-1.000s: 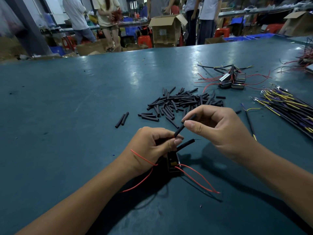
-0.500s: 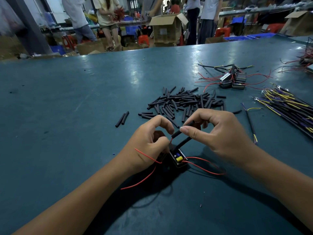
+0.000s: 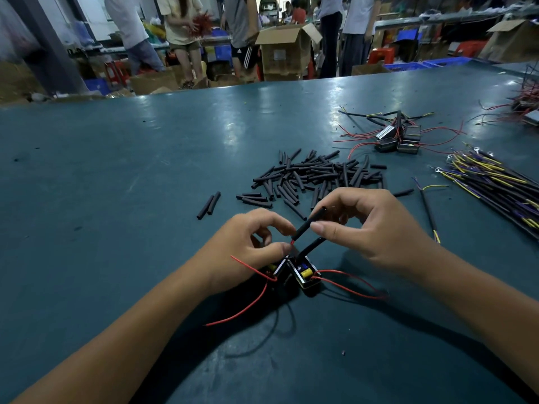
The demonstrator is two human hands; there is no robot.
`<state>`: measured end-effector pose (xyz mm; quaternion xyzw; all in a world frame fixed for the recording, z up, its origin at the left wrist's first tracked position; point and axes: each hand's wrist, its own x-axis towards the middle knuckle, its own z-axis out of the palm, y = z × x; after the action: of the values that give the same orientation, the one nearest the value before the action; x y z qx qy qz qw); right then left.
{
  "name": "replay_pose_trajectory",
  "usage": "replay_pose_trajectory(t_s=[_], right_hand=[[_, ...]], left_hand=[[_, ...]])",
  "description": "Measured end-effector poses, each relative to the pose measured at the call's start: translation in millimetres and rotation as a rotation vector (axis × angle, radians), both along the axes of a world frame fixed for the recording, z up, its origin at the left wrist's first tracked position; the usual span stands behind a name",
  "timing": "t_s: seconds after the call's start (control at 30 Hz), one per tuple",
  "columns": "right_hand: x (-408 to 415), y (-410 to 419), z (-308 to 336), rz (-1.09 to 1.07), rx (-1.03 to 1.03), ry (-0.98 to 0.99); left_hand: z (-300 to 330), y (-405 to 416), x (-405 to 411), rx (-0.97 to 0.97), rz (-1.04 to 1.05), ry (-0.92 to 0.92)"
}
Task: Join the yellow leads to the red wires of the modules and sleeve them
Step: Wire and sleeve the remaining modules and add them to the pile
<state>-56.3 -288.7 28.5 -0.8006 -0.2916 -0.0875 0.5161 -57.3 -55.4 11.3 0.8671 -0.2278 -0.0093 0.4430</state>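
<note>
We have both hands over the near middle of the green desk (image 3: pixel 116 199). Our right hand (image 3: pixel 376 228) pinches a black sleeve (image 3: pixel 309 224) between thumb and forefinger, the other fingers curled loosely behind; the sleeve slants down to the left, and a short bit of red wire (image 3: pixel 292 242) shows at its lower end. Our left hand (image 3: pixel 248 249) has thumb and forefinger curled together right at that lower end (whether they actually nip the wire or only touch it we cannot tell). Just below the hands lie two small black modules: one (image 3: pixel 304 272) open-faced, with a yellow part inside, the other (image 3: pixel 278 268) touching it on the left and partly under our left hand. A second black sleeve (image 3: pixel 312 246) rises from the open module toward our right thumb. Red leads (image 3: pixel 350 282) loop out over the desk to either side of the modules. Beyond the hands a loose pile of sleeves (image 3: pixel 315 176) is spread out, with a pair (image 3: pixel 208 205) lying apart to its left. Farther right sits a cluster of modules (image 3: pixel 399 138) with red wires, and along the right edge a bundle of yellow leads (image 3: pixel 495 185) in black and purple. One lead (image 3: pixel 428 211) lies alone beside our right hand. People (image 3: pixel 180 30) and a carton (image 3: pixel 285 51) stand past the desk.
</note>
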Motion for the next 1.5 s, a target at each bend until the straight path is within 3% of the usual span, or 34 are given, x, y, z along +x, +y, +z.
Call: replay_pose_trajectory(t_s=[0.27,0.53,0.77,1.17,1.5], right_hand=[[-2,2,-3,-0.041,-0.072,-0.080],[-4,6,-8,-0.078,-0.118,-0.133],[-4,4,-6,-0.063,-0.128,-0.129],[-6,0,4,-0.081,-0.086,-0.245],[-8,-3,9,-0.095,-0.123,-0.301]], left_hand=[[-3,-7,-2,0.059,-0.003,-0.119],[0,-4,-5,-0.030,-0.077,0.079],[0,-16,-10,-0.071,0.002,-0.155],[1,-20,-15,-0.111,0.037,-0.270],[2,-19,-13,-0.170,-0.007,-0.155]])
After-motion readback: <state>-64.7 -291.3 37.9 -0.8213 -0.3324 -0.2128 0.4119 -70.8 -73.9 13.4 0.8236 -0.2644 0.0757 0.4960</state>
